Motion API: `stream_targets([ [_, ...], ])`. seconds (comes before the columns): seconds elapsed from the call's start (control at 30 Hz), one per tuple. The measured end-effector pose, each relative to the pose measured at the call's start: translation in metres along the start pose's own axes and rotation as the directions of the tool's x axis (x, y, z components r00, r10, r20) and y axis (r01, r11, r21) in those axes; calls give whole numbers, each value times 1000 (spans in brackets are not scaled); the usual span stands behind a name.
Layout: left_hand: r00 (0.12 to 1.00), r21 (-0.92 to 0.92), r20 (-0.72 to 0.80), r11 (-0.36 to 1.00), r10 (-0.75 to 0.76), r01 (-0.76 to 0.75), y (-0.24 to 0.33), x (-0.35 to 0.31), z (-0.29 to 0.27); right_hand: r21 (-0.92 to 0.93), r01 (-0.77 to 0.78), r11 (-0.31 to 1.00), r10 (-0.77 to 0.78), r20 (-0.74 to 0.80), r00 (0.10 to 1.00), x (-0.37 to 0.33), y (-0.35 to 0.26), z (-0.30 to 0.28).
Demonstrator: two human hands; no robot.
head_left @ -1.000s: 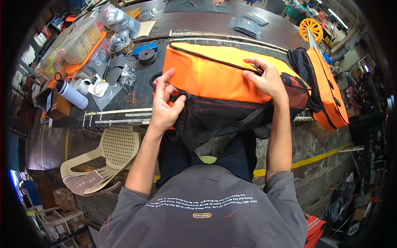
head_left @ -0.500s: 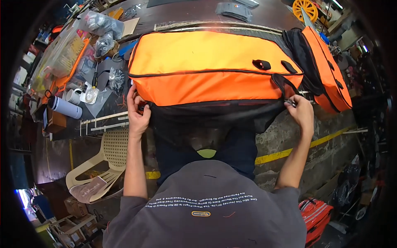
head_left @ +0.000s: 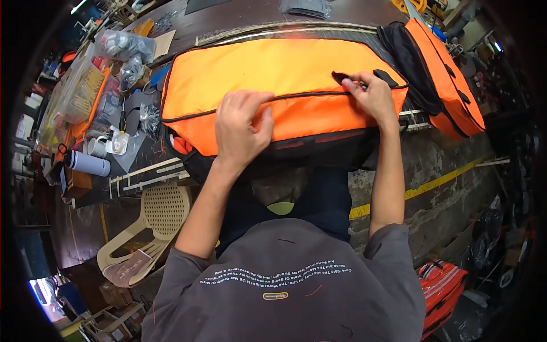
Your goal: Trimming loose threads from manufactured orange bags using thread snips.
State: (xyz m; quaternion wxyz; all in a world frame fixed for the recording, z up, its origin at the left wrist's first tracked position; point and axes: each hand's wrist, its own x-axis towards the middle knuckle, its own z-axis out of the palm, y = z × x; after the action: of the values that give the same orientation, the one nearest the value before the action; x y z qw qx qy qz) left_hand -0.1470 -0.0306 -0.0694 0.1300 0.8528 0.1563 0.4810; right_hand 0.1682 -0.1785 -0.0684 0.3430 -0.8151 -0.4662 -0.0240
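Orange fabric bag (head_left: 273, 74), long with black piping, lies across the dark tabletop (head_left: 239, 11) edge. Left hand (head_left: 242, 125) presses flat, fingers curled on its front; right hand (head_left: 373, 97) pinches the black zipper pull (head_left: 342, 77). Likely soft, floppy, light; best gripped at seams.

Clear plastic packets (head_left: 117, 44) of small parts are seen well to the left of the left hand (head_left: 242, 125) — crumpled and shiny. Farther left a large transparent bag (head_left: 74, 94) with orange trim is laid — flat. A small yellow label (head_left: 275, 296) is sewn on the grey shirt below both hands.
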Motion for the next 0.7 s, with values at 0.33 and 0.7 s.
stream_targets([
  [0.33, 980, -73, 195, 997, 46, -33, 33, 38, 73, 300, -127, 945, 179, -154, 972, -31, -14, 0],
  [0.7, 920, -88, 392, 996, 7, 30, 38, 61, 113, 414, -207, 887, 343, -288, 894, -52, 17, -16],
])
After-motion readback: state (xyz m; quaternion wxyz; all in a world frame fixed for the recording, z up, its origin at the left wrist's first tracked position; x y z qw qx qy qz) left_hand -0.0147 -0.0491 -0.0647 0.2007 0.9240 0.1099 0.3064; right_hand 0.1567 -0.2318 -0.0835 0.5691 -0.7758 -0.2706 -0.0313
